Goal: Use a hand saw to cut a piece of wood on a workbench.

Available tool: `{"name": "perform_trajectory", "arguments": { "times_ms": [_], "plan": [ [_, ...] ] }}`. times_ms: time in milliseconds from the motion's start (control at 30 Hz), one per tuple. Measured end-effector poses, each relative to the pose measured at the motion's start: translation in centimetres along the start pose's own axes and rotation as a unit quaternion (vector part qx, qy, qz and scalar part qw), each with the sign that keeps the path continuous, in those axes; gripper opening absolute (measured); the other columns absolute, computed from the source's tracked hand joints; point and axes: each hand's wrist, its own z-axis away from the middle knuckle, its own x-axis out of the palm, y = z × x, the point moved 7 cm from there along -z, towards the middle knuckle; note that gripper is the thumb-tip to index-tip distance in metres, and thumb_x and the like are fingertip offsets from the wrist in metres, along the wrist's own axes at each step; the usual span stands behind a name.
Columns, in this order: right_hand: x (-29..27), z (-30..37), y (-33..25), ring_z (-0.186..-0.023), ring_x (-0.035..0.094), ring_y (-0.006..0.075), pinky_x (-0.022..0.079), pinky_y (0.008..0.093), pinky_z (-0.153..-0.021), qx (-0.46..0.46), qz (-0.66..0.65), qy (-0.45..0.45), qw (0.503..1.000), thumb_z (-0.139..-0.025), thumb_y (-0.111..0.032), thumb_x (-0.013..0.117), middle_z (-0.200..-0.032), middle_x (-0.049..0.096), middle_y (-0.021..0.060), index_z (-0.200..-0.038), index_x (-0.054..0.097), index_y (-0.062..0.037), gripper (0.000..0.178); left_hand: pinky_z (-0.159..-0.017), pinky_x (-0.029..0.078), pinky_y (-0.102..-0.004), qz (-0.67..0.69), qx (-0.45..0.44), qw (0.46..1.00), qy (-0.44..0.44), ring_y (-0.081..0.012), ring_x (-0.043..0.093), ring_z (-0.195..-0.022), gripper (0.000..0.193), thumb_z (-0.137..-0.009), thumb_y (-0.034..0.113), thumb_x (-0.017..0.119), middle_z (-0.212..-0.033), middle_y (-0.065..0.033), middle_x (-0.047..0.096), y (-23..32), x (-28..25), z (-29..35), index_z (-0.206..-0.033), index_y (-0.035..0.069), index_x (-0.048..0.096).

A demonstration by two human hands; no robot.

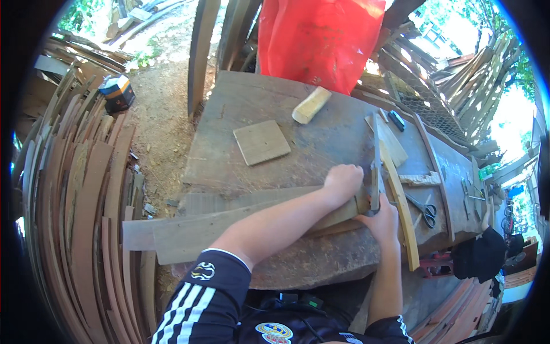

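The long, flat grey-brown wooden plank [186, 239] lies on the worn brown wooden tabletop [209, 157], and work at its right end looks under way: no cut-through shows there, so finishing that end appears left, though how much cannot be told. A loose square brown wooden piece [262, 142] lies toward the far left corner. The plank's long axis runs left to right, roughly along the near edge, its left end jutting past the left edge. The left hand [344, 182] rests curled over the plank; what its fingers pinch is unclear. The right hand's [382, 221] fingers appear wrapped around the lower end of a narrow grey metal tool [376, 163].
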Motion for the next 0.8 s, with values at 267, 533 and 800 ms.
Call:
{"name": "perform_trajectory", "arguments": {
  "times_ms": [267,533,800],
  "plan": [
    [-0.2,0.0,0.6,-0.085,0.068,0.0453,0.054,0.0476,-0.073,0.022,0.031,-0.011,0.999,-0.056,-0.027,0.098,-0.086,0.070,0.0240,-0.097,0.060,-0.0014,0.062,-0.074,0.061,-0.0434,-0.018,0.017,1.000,-0.013,-0.0332,0.075,-0.087,0.014,-0.092,0.010,0.056,-0.095,-0.0155,0.073,0.7,1.0,-0.3,-0.098,0.003,0.066],
    [0.0,-1.2,-1.7,-0.088,0.070,0.0436,0.056,0.0502,-0.077,-0.003,0.160,-0.073,0.984,-0.064,-0.021,0.093,-0.086,0.072,0.0238,-0.097,0.059,-0.0023,0.051,-0.070,0.060,-0.0402,-0.129,0.067,0.989,0.004,-0.0288,0.075,-0.080,0.015,-0.092,0.014,0.057,-0.092,-0.0139,0.071,1.9,1.2,0.9,-0.094,0.005,0.069],
    [1.3,-2.1,-1.9,-0.092,0.071,0.0449,0.056,0.0525,-0.083,-0.036,0.181,-0.115,0.976,-0.070,-0.013,0.085,-0.090,0.072,0.0257,-0.100,0.060,0.0002,0.041,-0.086,0.057,-0.0473,-0.161,0.084,0.982,-0.053,-0.0324,0.070,-0.103,0.046,-0.092,0.028,0.062,-0.111,-0.0184,0.068,1.7,0.3,5.5,-0.127,-0.002,0.062]
  ]
}}
